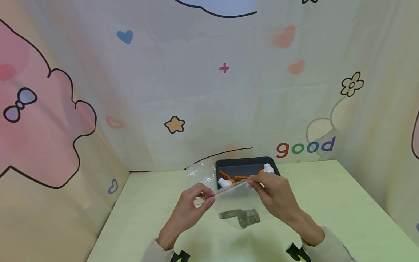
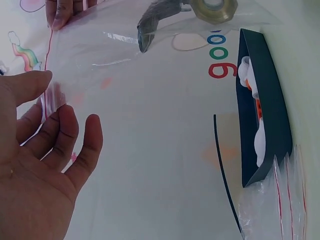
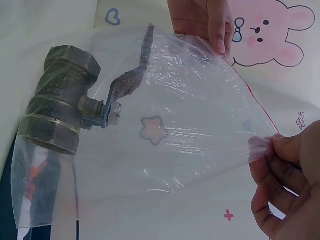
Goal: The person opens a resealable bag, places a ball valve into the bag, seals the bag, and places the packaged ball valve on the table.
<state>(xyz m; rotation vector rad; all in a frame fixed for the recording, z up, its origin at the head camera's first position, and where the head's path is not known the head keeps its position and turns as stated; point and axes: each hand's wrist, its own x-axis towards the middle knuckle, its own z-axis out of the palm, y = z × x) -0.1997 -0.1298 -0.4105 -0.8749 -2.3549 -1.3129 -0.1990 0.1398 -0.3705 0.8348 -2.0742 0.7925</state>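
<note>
A clear zip bag (image 1: pixel 234 202) with a red strip along its top edge hangs between my two hands over the table. Inside lies a brass ball valve (image 3: pixel 62 100) with a lever handle, low in the bag. My left hand (image 1: pixel 195 205) pinches the left end of the zip edge between thumb and fingers. At the other end of that edge, the thumb and fingers of my right hand (image 1: pixel 276 196) grip the corner. The zip edge is stretched between them, slanting up to the right in the head view.
Behind the bag, a dark tray (image 1: pixel 242 162) holds several white and orange pieces (image 1: pixel 226 182). More clear zip bags (image 1: pixel 200 174) lie left of the tray. A printed curtain (image 1: pixel 196 91) rises behind the pale green table (image 1: pixel 327 218).
</note>
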